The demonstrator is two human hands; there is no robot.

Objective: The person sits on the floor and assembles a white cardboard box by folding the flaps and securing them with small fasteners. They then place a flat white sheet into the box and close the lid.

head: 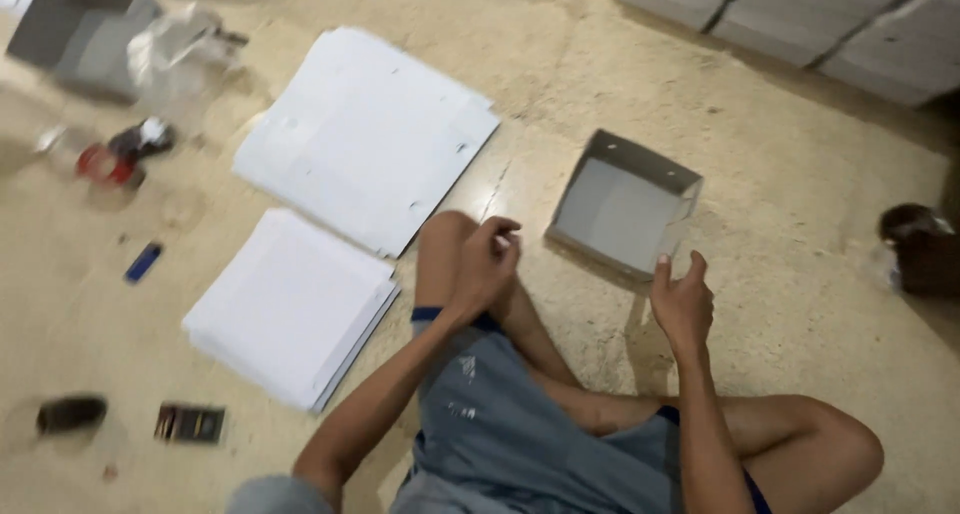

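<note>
I sit cross-legged on a tan floor. My left hand (487,264) rests curled over my raised left knee, fingers bent around what looks like a small pale scrap; I cannot tell what it is. My right hand (681,299) hovers just below the near corner of a folded grey cardboard box (622,203), thumb and forefinger raised toward its edge, apart from it by a little. The open box lies flat on the floor ahead of me.
Two stacks of flat white sheets lie to the left: a large one (365,134) and a smaller one (290,304). Grey stacked board (800,14) fills the far right. Small items dot the left floor: a red object (105,164), a blue lighter-like thing (143,262), a dark packet (189,423).
</note>
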